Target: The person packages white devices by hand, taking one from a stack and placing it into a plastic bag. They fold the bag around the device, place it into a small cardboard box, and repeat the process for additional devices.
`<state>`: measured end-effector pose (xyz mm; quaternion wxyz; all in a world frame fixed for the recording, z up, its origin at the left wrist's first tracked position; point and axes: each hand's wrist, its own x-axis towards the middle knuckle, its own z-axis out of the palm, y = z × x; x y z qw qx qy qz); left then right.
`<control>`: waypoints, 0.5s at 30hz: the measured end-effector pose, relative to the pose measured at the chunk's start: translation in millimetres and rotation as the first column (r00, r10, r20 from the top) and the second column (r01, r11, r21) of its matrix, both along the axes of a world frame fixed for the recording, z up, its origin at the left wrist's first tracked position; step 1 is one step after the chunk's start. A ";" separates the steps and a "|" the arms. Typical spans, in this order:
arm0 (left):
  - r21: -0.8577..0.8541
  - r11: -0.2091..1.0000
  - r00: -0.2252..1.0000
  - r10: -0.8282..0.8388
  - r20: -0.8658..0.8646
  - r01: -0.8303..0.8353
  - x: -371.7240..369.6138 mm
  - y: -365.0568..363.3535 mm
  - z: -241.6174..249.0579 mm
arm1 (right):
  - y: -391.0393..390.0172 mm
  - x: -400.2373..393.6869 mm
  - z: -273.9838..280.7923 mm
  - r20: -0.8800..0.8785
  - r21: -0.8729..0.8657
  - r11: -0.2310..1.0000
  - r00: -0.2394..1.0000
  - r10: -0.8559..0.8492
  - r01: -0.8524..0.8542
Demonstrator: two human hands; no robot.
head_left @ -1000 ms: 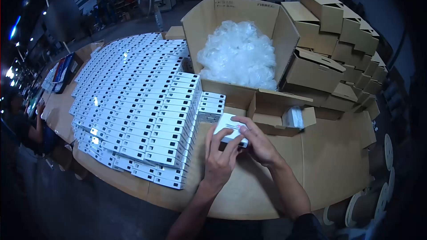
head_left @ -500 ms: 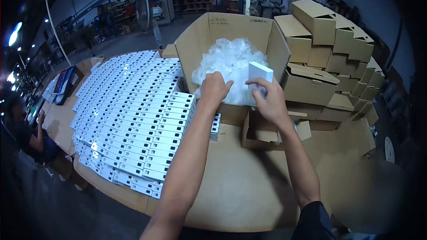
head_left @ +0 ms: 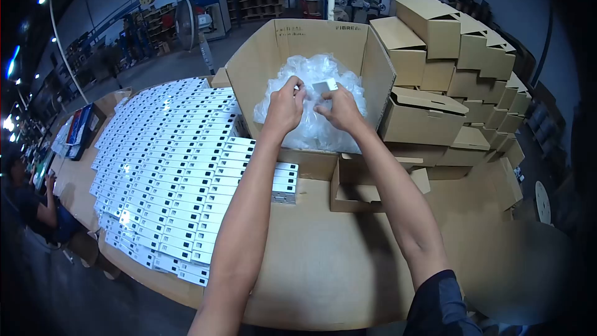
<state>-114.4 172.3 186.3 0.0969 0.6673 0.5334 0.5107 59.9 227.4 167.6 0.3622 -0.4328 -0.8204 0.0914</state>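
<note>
Fingers on yr R hand (head_left: pixel 343 111) clamped the white box (head_left: pixel 322 87), prob. light + stiff, best held edgewise; yr L hand (head_left: pixel 286 108) grip was unclear.

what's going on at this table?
A person's right hand holds a small white box over a large open carton of clear plastic. The left hand is raised beside it, fingers bent; whether it grips anything is unclear. Rows of white boxes fill the table's left side, a smaller open carton sits by the right forearm, and closed brown boxes are stacked at right.
</note>
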 end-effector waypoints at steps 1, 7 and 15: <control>0.023 0.999 0.999 0.027 0.036 -0.028 1.2 5.6 -5.0 | 4.2 -2.0 -5.2 0.007 0.006 1.000 1.000 -0.002 0.002; 0.303 0.907 0.951 0.309 -0.002 -0.294 -3.6 30.8 -6.7 | 10.8 -6.0 -16.8 -0.014 -0.082 0.990 0.994 -0.112 0.111; 0.368 0.927 0.997 0.081 -0.017 -0.069 -38.0 24.6 58.6 | -6.7 5.2 17.1 -0.282 0.072 0.993 0.957 -0.074 0.098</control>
